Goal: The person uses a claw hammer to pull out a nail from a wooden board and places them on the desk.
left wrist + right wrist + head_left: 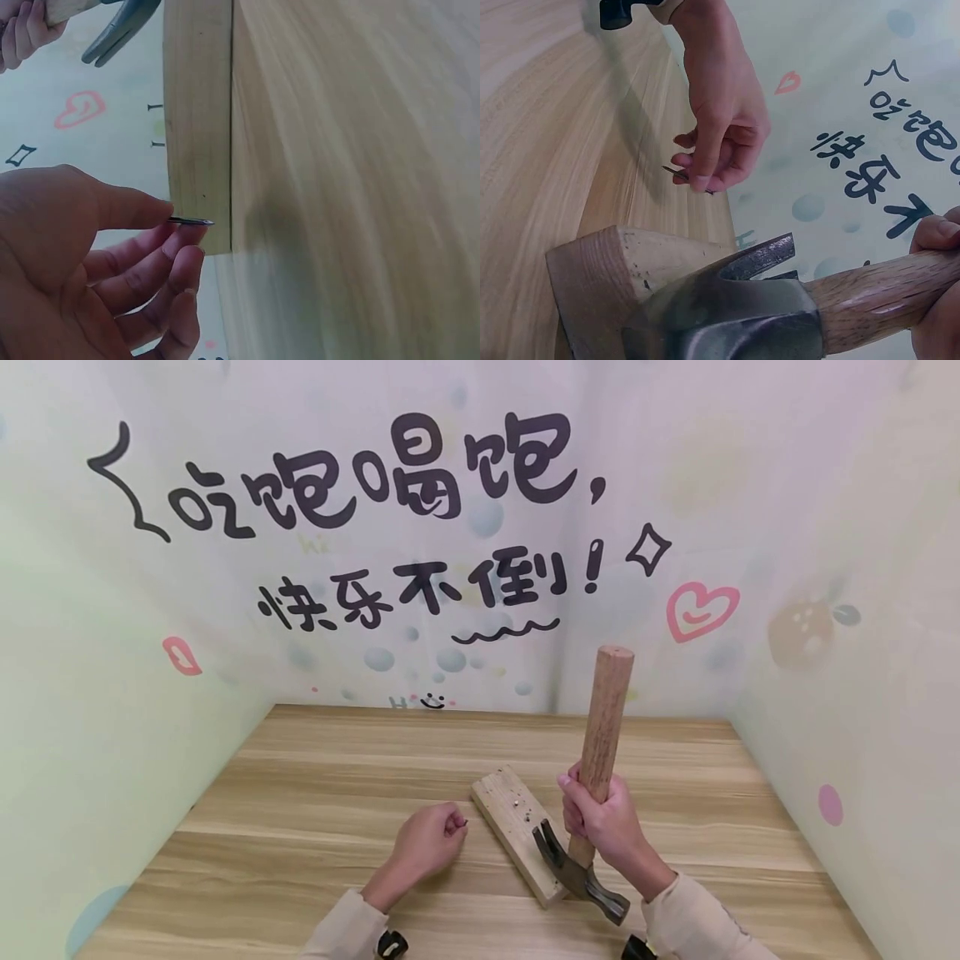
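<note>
My left hand [429, 843] pinches a nail [192, 221] between thumb and fingertips, just left of a wooden block [504, 810]. Clear of the block, the nail's point shows in the right wrist view. My right hand [603, 817] grips a claw hammer [609, 718] by its wooden handle, close to the head. The handle points up and the steel head [577, 878] hangs low over the block's near right end, claw toward the left. Whether head and block touch, I cannot tell. Two nails [155, 106] stick up from the block's top, seen side-on in the left wrist view.
The block lies slanted on a wood-grain table [300, 785]. Behind the table rises a pale wall sheet [225, 602] with dark writing and pink hearts; similar sheets close off both sides. Black wrist devices [392, 945] show at the bottom edge.
</note>
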`<control>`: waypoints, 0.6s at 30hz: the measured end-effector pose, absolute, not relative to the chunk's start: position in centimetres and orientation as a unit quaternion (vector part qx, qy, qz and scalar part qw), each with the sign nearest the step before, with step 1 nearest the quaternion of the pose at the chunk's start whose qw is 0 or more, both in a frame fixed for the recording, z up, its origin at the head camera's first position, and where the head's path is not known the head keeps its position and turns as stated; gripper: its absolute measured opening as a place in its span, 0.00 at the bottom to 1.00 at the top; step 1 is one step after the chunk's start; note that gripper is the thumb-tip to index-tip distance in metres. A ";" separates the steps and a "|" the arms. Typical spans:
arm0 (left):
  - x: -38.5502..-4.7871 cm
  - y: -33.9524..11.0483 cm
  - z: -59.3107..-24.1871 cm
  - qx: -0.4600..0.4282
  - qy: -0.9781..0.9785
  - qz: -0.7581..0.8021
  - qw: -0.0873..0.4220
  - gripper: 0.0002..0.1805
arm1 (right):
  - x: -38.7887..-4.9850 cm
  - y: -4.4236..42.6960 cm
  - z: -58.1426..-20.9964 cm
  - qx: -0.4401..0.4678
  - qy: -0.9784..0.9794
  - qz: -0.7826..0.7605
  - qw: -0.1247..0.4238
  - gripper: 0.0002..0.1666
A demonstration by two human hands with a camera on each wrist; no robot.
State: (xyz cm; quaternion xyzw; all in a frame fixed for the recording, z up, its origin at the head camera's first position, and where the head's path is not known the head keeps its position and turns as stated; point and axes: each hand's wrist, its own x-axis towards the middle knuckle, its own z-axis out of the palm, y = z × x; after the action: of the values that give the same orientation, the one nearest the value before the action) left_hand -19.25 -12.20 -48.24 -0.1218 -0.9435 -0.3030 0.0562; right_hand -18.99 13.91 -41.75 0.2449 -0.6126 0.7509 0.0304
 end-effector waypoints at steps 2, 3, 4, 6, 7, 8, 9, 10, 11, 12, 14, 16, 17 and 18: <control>-19.3 -12.4 -48.4 -0.108 -0.948 -0.295 0.050 0.05 | -19.1 14.0 -41.8 0.240 -0.619 0.747 0.033 0.13; -19.3 -12.5 -48.5 -0.100 -0.950 -0.292 0.046 0.06 | -19.1 14.1 -41.9 0.236 -0.622 0.746 0.034 0.13; -19.3 -12.6 -48.6 -0.093 -0.952 -0.288 0.041 0.05 | -19.1 14.2 -41.9 0.233 -0.624 0.746 0.035 0.13; -19.3 -12.7 -48.7 -0.079 -0.955 -0.284 0.032 0.06 | -19.1 14.2 -41.9 0.226 -0.625 0.746 0.036 0.13; -19.3 -12.8 -48.8 -0.074 -0.956 -0.283 0.027 0.06 | -19.1 14.3 -41.9 0.225 -0.625 0.747 0.036 0.13; -19.4 -12.8 -48.9 -0.069 -0.957 -0.281 0.025 0.05 | -19.1 14.3 -41.9 0.223 -0.624 0.748 0.037 0.13; -19.4 -12.8 -48.9 -0.063 -0.958 -0.279 0.023 0.05 | -19.1 14.3 -41.9 0.224 -0.624 0.748 0.037 0.13; -19.5 -12.9 -49.0 -0.057 -0.959 -0.277 0.022 0.06 | -19.1 14.2 -41.9 0.224 -0.624 0.748 0.038 0.13; -19.5 -12.9 -49.1 -0.052 -0.960 -0.274 0.021 0.06 | -19.1 14.2 -41.9 0.225 -0.624 0.747 0.038 0.12; -19.5 -12.9 -49.2 -0.046 -0.961 -0.271 0.022 0.06 | -19.2 14.2 -41.9 0.226 -0.625 0.747 0.037 0.12; -19.6 -13.0 -49.3 -0.039 -0.963 -0.264 0.026 0.07 | -19.3 14.1 -41.9 0.226 -0.628 0.744 0.034 0.13; -19.7 -13.0 -49.4 -0.034 -0.965 -0.258 0.028 0.08 | -19.3 14.0 -41.9 0.224 -0.631 0.742 0.031 0.13; -19.7 -13.0 -49.4 -0.033 -0.966 -0.256 0.028 0.09 | -19.4 14.0 -41.9 0.224 -0.633 0.741 0.029 0.13; -19.7 -13.0 -49.4 -0.033 -0.966 -0.256 0.028 0.09 | -19.4 14.0 -42.0 0.223 -0.635 0.740 0.029 0.13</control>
State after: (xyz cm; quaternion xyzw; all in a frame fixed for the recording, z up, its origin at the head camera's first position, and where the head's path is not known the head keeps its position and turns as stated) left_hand -19.70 -12.96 -49.43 -0.0326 -0.9657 -0.2561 0.0283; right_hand -19.42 13.95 -41.95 0.2227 -0.6345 0.7396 0.0287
